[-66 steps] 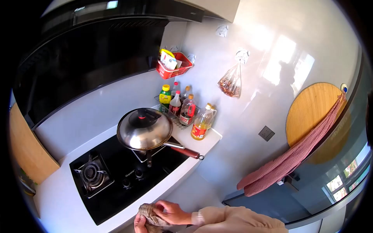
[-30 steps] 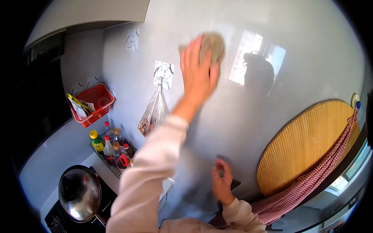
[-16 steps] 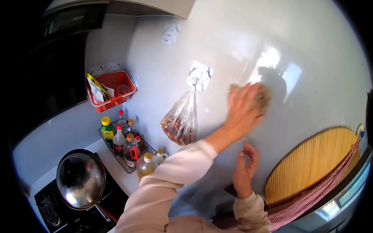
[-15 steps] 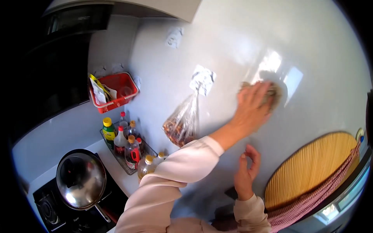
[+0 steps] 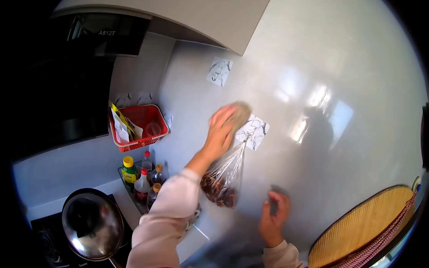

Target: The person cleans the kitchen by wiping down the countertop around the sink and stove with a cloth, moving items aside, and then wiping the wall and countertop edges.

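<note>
My left hand [image 5: 219,136] presses a beige-brown cloth [image 5: 240,117] against the grey wall panel, fingers spread over it. Right beside the cloth is a marble-patterned adhesive hook patch [image 5: 254,132]. From it hangs a clear plastic bag [image 5: 221,187] holding dark reddish-brown dried pieces, partly behind my left wrist. Lower right, my right hand [image 5: 273,219] hovers near the wall with thumb and curled fingers apart, and nothing shows in it.
A red basket [image 5: 138,145] with packets hangs in the corner above several sauce bottles [image 5: 143,185]. A lidded wok [image 5: 92,225] stands on the stove at lower left. A round slatted board [image 5: 362,228] and a red checked cloth [image 5: 380,241] hang at lower right.
My left hand has moved the cloth leftward across the wall, from the bright reflections to beside the hook patch. The view has shifted upward; my right hand keeps its curled pose.
</note>
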`<state>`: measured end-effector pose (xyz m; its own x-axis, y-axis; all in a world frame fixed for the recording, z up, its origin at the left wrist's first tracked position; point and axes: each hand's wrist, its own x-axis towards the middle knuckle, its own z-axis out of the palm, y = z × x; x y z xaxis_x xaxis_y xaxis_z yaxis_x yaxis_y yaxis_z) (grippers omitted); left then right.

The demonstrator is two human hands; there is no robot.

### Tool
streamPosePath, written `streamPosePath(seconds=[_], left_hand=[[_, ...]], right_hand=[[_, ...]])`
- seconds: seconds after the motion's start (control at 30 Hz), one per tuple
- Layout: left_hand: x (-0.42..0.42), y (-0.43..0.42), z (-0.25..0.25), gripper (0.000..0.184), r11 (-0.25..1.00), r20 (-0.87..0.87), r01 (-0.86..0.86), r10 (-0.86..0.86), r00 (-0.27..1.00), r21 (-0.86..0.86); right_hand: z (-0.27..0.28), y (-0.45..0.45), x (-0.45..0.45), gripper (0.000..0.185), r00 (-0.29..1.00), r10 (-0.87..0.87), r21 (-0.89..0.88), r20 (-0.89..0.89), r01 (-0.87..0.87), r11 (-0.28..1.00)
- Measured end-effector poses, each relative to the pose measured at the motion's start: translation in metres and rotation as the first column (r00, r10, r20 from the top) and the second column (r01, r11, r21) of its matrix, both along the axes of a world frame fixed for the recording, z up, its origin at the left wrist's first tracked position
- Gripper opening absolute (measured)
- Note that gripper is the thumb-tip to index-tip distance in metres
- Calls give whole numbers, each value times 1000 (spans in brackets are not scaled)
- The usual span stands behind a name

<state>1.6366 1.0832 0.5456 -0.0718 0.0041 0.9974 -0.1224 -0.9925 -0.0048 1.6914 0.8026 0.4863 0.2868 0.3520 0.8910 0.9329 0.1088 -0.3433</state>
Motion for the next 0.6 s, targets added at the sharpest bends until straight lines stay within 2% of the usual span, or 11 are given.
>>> streamPosePath(seconds=[0.1,0.13,0.27,0.37,0.43,0.5,0.53,0.6], left_hand=[[-4,3,-48,37,998,-42,-44,42,998,-45],[-3,4,-36,37,998,-47,-37,35,998,-45],[-9,8,102,39,986,-26,-68,73,997,150],[-6,13,143,37,973,-26,-47,54,998,226],[-7,11,108,38,982,-31,-5,11,999,188],[-6,21,38,39,989,-68,8,2,998,147],[-5,28,2,40,993,-94,17,-6,996,120],[-15,35,-27,39,990,-153,-15,36,988,139]], right_hand=[[1,4,-2,24,999,-32,-17,26,32,999],[3,4,-4,24,999,-38,-17,21,39,999],[12,16,-6,25,1000,-2,-18,8,2,1000],[12,25,-4,25,999,-13,-14,36,13,1000],[7,29,-5,26,999,-23,-20,37,24,1000],[4,32,-2,26,988,-68,8,140,68,998],[3,31,-1,26,989,-69,14,134,68,998],[2,30,-2,27,988,-69,23,136,67,997]])
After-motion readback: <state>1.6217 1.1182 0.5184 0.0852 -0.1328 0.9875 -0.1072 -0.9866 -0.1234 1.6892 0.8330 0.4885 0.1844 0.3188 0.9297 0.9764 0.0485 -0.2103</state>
